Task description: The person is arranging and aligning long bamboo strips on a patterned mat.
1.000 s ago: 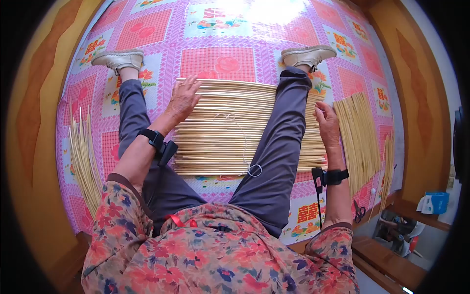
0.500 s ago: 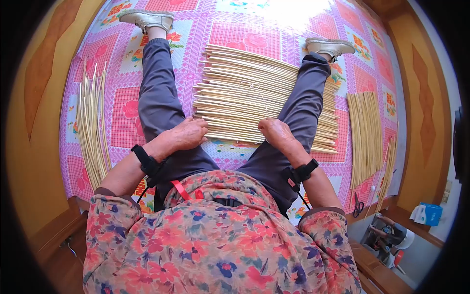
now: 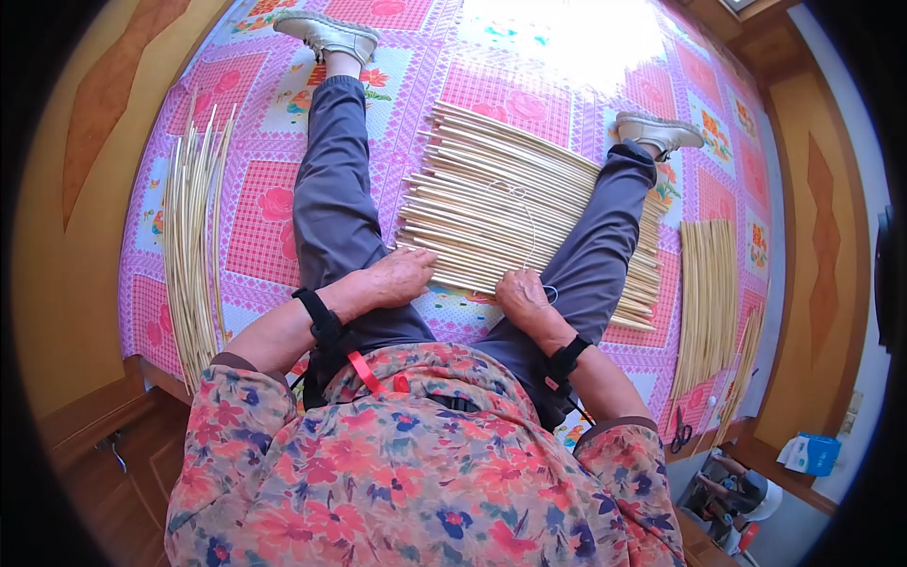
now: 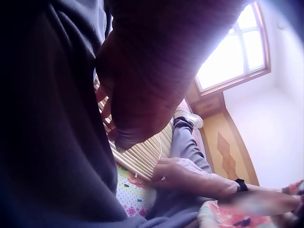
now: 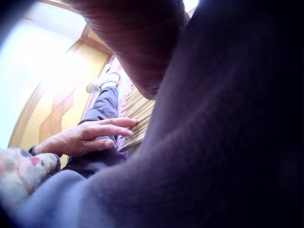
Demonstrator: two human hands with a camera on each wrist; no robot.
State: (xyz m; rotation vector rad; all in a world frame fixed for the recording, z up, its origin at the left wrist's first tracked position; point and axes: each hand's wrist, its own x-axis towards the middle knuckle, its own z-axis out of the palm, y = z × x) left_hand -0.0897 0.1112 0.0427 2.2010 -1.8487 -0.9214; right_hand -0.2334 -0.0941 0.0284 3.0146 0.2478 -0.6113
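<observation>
A mat-like row of pale, thin sticks (image 3: 491, 213) lies between the person's legs, its left ends uneven. The left hand (image 3: 403, 274) is at the near left ends of the row. In the right wrist view that hand's fingers (image 5: 111, 129) reach out extended, their tips at the stick ends. At the near edge, the right hand (image 3: 525, 300) has its fingers curled and pinches a thin white string (image 3: 533, 231), which crosses the sticks; a loop of it shows beside the hand. In the left wrist view the right hand (image 4: 183, 173) sits low by the nearest stick.
Loose sticks (image 3: 192, 241) lie at the left, and a flat bundle (image 3: 707, 293) at the right. Black scissors (image 3: 681, 433) lie by the right front edge. The legs flank the row, the right leg (image 3: 595, 246) crossing over it. A patterned pink sheet (image 3: 260, 213) lies underneath.
Both hands have come down from the far left and right of the row to its near edge, the right one moving inward to the string. The left stick ends now look less even.
</observation>
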